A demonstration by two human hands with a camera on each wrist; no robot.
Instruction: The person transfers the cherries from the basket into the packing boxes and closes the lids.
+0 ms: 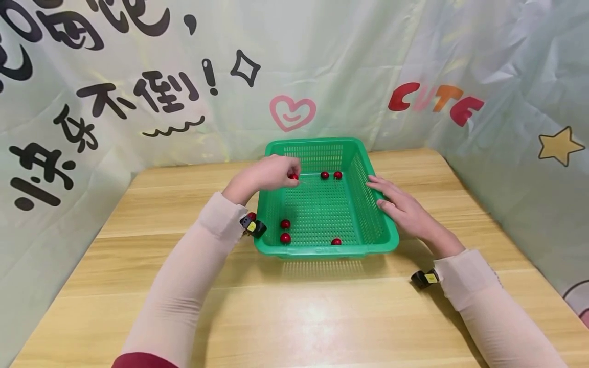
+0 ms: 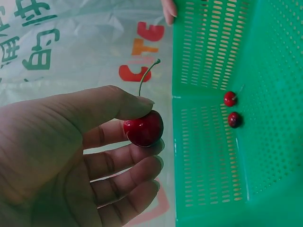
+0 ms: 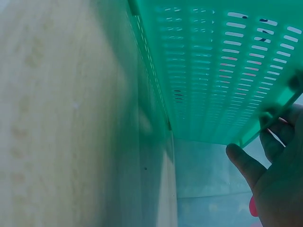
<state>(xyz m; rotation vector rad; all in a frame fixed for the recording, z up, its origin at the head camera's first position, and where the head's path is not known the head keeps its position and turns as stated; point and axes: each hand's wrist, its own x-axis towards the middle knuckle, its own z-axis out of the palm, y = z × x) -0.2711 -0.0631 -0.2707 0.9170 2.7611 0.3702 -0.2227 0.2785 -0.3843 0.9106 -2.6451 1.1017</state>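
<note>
My left hand (image 1: 276,172) is over the far left part of a green plastic basket (image 1: 322,250). Between thumb and fingers it pinches a dark red cherry (image 2: 144,128), whose green stem sticks up past the thumb. On the basket's right side, my right hand (image 1: 399,205) holds the rim, its fingers over the edge and its thumb (image 3: 244,163) at the outer side. Inside the basket lie two cherries at the far wall (image 1: 331,153), a pair of cherries (image 1: 285,238) at the near left, and one cherry (image 1: 336,242) by the near wall.
Another cherry (image 1: 251,216) shows outside the basket's left wall, partly hidden by the left wrist camera (image 1: 253,226). The basket stands on a wooden table (image 1: 303,317). A printed cloth (image 1: 349,76) hangs behind and along both sides.
</note>
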